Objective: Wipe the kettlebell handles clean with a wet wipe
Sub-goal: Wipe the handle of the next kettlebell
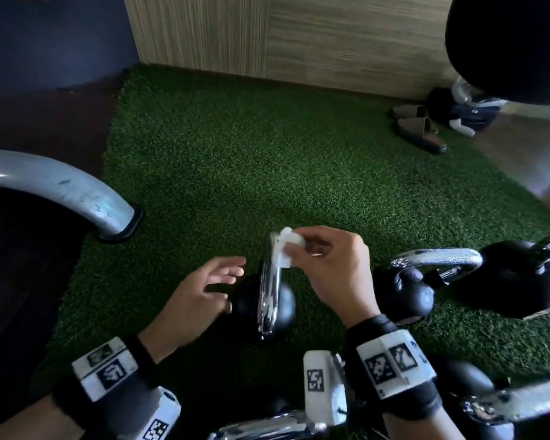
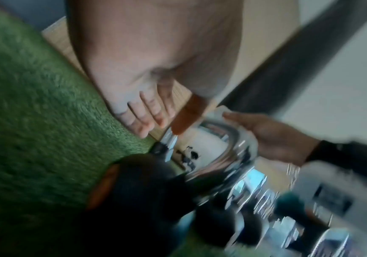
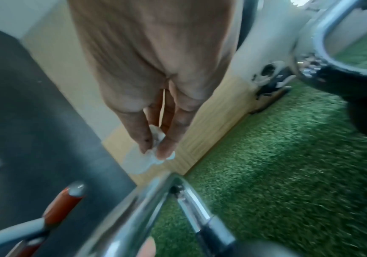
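Right hand [image 1: 332, 274] grip pinching wet wipe [image 1: 288, 246], left hand [image 1: 200, 289] released, kettlebells [image 1: 404, 293] crowding right

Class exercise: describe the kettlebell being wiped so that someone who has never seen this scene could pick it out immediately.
Start from the green turf mat on the floor, where several black kettlebells with chrome handles stand. The one meant is the kettlebell in the middle, between the person's two hands. Only it has the white wet wipe, pinched by the right hand, at the top of its handle.
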The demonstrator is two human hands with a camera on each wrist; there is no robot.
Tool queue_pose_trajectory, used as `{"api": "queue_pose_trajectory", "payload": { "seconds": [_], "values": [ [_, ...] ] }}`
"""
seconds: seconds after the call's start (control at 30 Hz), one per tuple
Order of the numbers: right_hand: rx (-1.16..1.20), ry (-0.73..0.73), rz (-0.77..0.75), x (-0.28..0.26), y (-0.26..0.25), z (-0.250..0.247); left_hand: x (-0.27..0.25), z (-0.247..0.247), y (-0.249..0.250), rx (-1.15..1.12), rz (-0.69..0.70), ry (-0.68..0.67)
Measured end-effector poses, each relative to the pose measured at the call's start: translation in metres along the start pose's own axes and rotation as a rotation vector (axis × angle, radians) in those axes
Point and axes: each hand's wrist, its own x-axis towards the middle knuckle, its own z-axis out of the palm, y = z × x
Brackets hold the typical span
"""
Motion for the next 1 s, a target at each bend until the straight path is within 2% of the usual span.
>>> {"api": "queue_pose_trajectory", "payload": {
  "seconds": [0.1,0.13,0.17,0.27,0.33,0.4,0.53,0.63,0.73,0.87,1.0],
  "values": [
    [0.035,-0.009,0.18,0.01,0.031,0.003,0.007,0.012,-0.037,0.513,0.081,-0.282],
    [0.006,-0.041,0.221,0.012,0.037,0.009,0.011,0.024,-0.047,0.598,0.126,-0.319],
    [-0.034,-0.083,0.259,0.012,0.042,0.015,0.014,0.036,-0.052,0.621,0.182,-0.298],
    [-0.03,-0.198,0.316,0.012,0.053,0.038,0.026,0.066,-0.059,0.555,0.274,-0.088],
    [-0.042,-0.185,0.314,0.012,0.059,0.049,0.029,0.071,-0.062,0.6,0.369,0.017],
    [-0.033,-0.168,0.314,0.014,0.067,0.056,0.031,0.069,-0.063,0.507,0.381,0.057],
    [-0.061,-0.216,0.256,0.023,0.067,0.058,0.032,0.068,-0.066,0.481,0.419,0.065],
    [0.039,-0.11,0.199,0.033,0.066,0.057,0.03,0.067,-0.065,0.445,0.411,0.071],
    [0.065,-0.063,0.151,0.033,0.065,0.057,0.028,0.066,-0.064,0.416,0.426,0.074],
    [0.136,-0.165,0.195,0.031,0.065,0.055,0.029,0.066,-0.057,0.402,0.462,0.069],
    [0.046,0.009,-0.021,0.035,0.067,0.059,0.028,0.064,-0.057,0.36,0.508,0.095]
  ]
}}
